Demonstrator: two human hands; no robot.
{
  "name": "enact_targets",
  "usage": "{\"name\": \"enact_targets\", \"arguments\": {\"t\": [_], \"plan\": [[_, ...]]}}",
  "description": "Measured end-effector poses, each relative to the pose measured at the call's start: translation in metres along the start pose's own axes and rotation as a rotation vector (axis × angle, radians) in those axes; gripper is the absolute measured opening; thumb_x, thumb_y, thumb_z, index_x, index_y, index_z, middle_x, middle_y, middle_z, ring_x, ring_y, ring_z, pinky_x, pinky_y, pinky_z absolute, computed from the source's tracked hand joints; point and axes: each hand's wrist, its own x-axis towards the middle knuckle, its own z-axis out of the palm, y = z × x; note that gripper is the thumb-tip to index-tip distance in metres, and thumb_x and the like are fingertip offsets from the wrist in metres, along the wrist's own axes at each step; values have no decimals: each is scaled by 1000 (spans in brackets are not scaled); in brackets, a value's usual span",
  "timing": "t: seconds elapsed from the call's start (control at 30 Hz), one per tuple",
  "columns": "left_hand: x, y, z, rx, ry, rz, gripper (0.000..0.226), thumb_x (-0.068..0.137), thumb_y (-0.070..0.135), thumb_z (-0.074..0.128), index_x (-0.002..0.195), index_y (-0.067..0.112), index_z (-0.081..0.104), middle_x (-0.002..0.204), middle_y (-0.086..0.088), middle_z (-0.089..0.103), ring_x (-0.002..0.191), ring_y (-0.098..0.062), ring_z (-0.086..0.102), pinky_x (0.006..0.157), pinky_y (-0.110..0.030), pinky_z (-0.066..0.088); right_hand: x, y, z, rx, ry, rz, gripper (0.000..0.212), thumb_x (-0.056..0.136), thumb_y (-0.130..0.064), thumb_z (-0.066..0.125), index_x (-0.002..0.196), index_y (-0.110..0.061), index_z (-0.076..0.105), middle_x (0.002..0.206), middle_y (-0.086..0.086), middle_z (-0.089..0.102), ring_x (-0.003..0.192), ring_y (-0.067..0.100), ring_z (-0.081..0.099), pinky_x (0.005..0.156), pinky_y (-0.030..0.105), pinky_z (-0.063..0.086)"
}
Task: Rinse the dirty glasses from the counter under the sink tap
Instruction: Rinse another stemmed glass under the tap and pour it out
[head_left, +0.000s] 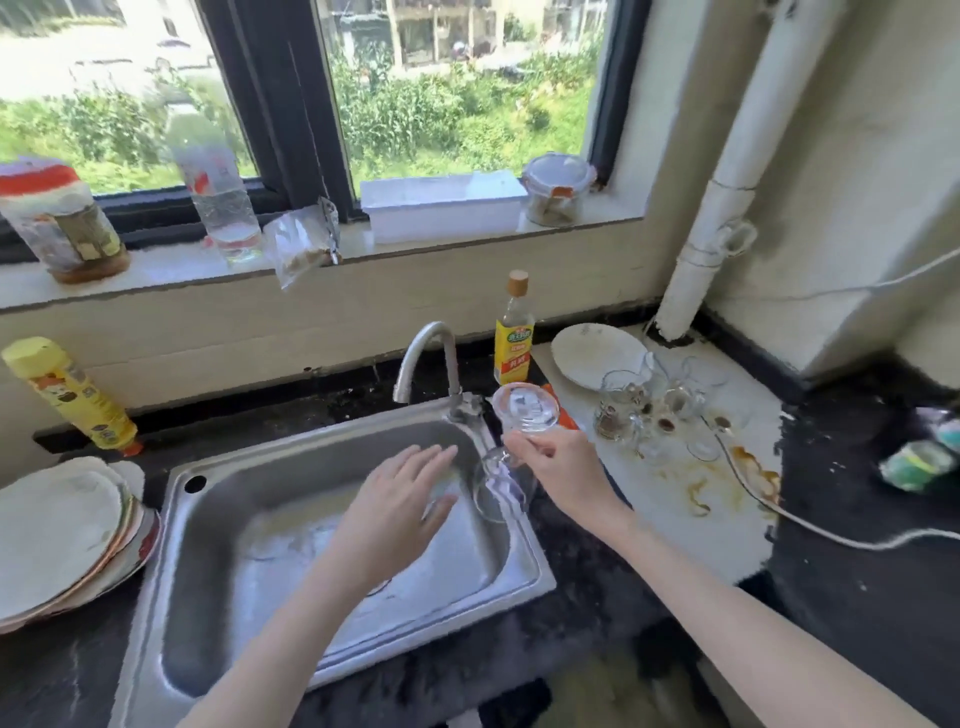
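Note:
My right hand (563, 467) pinches the stem of a clear stemmed glass (506, 480) held upside down, its round foot up near the tap base and its bowl hanging over the sink's right rim. My left hand (402, 499) hovers flat over the steel sink (332, 644) with fingers straight, holding nothing. The curved tap (423, 353) stands behind the basin; no water stream shows. Several dirty glasses (660, 410) with brown residue stand clustered on the white counter (691, 525) to the right.
A stack of plates (62, 530) lies left of the sink, with a yellow bottle (72, 400) behind it. An oil bottle (514, 332) and a white plate (597, 353) stand right of the tap. Brown spills, a white cable (810, 525) and sponges (919, 462) are at right.

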Motion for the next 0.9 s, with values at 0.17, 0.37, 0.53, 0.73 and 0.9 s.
{"name": "enact_targets", "arguments": {"t": [0.17, 0.37, 0.53, 0.73, 0.9], "plan": [[-37, 54, -18, 48, 21, 264, 58, 98, 47, 13, 133, 17, 49, 130, -3, 58, 121, -29, 53, 95, -48, 45, -102, -10, -53, 21, 260, 112, 30, 89, -23, 63, 60, -27, 68, 54, -20, 61, 60, -2, 58, 60, 15, 40], [-69, 150, -14, -17, -46, 531, 54, 98, 48, 16, 136, 21, 44, 134, -3, 55, 126, -28, 49, 104, -40, 39, -235, -13, -124, 41, 393, 252, 25, 92, -24, 59, 85, -6, 75, 79, 3, 72, 79, 11, 66, 76, 26, 49], [-105, 261, 4, -48, -145, 744, 53, 97, 49, 16, 136, 27, 45, 136, 2, 53, 129, -24, 45, 104, -47, 34, -361, -9, -184, 67, 614, 359, 20, 91, -21, 58, 79, -15, 73, 81, 2, 71, 79, 9, 64, 79, 29, 47], [-155, 401, 32, -139, -185, 979, 62, 90, 56, 9, 141, 32, 35, 146, 7, 38, 141, -18, 23, 113, -37, 19, -517, 4, -254, -17, 820, 432, 29, 91, -20, 60, 81, 5, 71, 80, 22, 66, 76, 30, 60, 73, 35, 44], [-221, 529, 75, -246, -259, 1053, 91, 78, 72, -14, 141, 31, 36, 147, 8, 36, 142, -16, 22, 112, -32, 17, -640, 14, -322, -75, 935, 526, 22, 89, -17, 62, 79, 1, 73, 76, 7, 69, 75, 12, 65, 72, 23, 49]]}}
